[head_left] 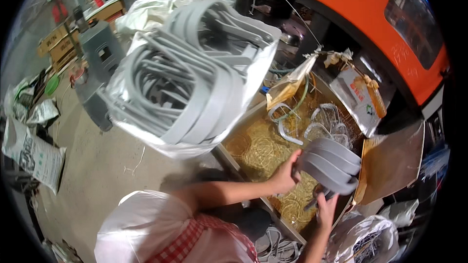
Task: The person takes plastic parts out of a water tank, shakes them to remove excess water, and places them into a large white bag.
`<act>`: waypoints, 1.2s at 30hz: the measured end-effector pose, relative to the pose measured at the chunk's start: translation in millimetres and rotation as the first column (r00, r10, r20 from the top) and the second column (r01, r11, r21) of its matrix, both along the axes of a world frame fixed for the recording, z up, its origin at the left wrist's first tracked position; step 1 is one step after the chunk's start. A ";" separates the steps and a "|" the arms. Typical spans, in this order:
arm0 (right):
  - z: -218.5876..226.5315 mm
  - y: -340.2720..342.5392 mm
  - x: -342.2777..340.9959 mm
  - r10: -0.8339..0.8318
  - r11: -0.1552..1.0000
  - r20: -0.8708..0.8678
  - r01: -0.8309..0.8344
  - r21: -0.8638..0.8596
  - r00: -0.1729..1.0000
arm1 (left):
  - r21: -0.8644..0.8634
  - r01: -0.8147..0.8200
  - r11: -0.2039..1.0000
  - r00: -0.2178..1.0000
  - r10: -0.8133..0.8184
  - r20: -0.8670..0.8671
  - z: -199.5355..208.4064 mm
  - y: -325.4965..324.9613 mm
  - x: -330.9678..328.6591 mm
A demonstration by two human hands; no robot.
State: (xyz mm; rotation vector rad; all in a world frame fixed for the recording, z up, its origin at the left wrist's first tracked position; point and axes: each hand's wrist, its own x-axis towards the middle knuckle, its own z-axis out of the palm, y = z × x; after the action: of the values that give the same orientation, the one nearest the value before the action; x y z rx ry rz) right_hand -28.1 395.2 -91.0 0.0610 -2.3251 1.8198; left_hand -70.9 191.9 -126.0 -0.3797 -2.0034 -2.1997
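Note:
Both hands hold a small stack of grey curved plastic bands (331,163), nested one in another, above a shallow metal tub (230,159) of yellowish water. My left hand (286,175) is closed on the near left end of the stack. Lower down, my right hand (325,208) grips its underside, with part of the fingers hidden by the bands. In the water (261,151) beyond my hands lie several pale, clear-looking curved pieces (327,124). A large heap of similar grey bands (204,95) fills a white sack (168,150) to the left.
A brown board (395,163) leans at the tub's right side, near a bag of scraps (363,243). More grey parts (277,248) lie below the tub. An orange machine (356,7) stands behind. Printed sacks (34,156) and cardboard boxes (61,46) sit at the far left.

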 end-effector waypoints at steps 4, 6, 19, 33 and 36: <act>17.6 -42.9 -27.0 -0.186 0.890 -0.012 0.163 -0.426 0.983 | 0.042 -0.058 0.997 0.979 0.065 -0.196 100.5 -38.3 44.7; 61.0 -75.1 -47.9 -0.095 0.953 -0.161 0.043 -0.300 0.982 | 0.061 -0.088 0.994 0.979 0.098 -0.181 151.1 -68.9 50.8; 257.5 -346.9 -140.8 0.731 0.624 -0.494 -0.755 0.203 0.471 | -0.217 -0.510 0.832 0.821 0.396 -0.412 279.9 -281.5 69.9; 195.7 -398.9 -208.2 0.636 0.668 -0.673 -0.706 0.235 0.378 | -0.422 -0.499 0.757 0.867 0.443 -0.230 230.0 -316.4 51.8; 193.6 -399.1 -206.6 0.658 0.687 -0.627 -0.672 0.276 0.416 | -0.642 -0.493 0.587 0.856 0.461 -0.236 232.7 -314.8 59.3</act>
State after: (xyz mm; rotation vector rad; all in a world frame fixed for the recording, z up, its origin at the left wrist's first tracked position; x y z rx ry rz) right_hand -234.8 -3.9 102.6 1.6088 -1.7800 1.6100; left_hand -11.6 -122.9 106.8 0.0651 -2.4629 -1.0605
